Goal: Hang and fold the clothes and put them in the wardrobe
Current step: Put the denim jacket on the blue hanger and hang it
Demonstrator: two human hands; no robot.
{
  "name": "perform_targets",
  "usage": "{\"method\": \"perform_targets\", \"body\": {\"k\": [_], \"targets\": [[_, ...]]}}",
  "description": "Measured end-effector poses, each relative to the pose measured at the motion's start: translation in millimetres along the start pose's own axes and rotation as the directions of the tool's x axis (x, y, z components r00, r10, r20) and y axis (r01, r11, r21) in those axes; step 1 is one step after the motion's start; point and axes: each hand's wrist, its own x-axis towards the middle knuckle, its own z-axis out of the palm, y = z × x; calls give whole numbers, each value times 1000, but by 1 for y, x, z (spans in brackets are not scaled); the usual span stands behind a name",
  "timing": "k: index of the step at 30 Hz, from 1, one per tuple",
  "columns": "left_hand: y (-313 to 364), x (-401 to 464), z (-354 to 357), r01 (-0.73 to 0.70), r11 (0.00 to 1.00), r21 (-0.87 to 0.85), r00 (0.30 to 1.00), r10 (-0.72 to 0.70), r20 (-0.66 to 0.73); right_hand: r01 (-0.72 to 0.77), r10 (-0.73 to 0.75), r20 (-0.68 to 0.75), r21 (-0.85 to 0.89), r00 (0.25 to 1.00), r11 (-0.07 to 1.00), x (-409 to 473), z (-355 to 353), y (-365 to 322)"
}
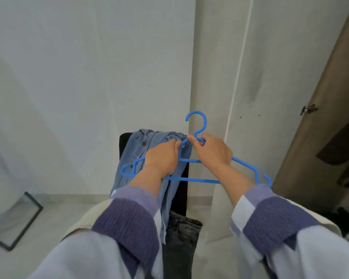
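A blue plastic hanger (195,180) is held up in front of me, hook pointing up. My right hand (213,152) grips its neck just below the hook. My left hand (162,158) is closed on the hanger's left shoulder together with the collar of a light blue denim garment (138,146). That garment drapes over the back of a black chair (181,194). A darker grey pair of jeans (180,238) lies lower on the chair.
The wardrobe's brown door (320,117) stands open at the right, with dark clothes (345,150) hanging inside. A white panel (240,97) stands behind the chair. A glass frame (14,220) leans on the floor at the left.
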Motion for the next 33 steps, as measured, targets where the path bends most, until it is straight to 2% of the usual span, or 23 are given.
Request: {"method": "perform_targets", "body": {"k": [7,11,15,19,23,26,30,33], "targets": [[-67,27,13,146,988,41,989,-146,14,113,-114,69,21,991,993,36,74,-29],[-96,65,33,238,971,-13,970,-237,51,174,-174,102,11,980,985,76,120,-31],[-128,125,62,364,919,-149,931,-359,61,189,-192,122,39,974,981,128,174,-24],[-149,177,84,457,872,-172,889,-443,114,174,-179,161,43,971,984,167,219,-14],[-170,210,118,565,782,-263,823,-559,102,156,-151,132,-34,980,987,185,250,-5],[-172,219,131,611,758,-229,787,-613,69,142,-137,89,-54,987,988,183,263,-4],[-173,218,130,590,793,-152,803,-596,3,139,-135,91,-33,987,990,180,266,-4],[-176,214,122,590,787,-180,804,-594,42,146,-143,103,-26,984,989,179,260,-5]]}}
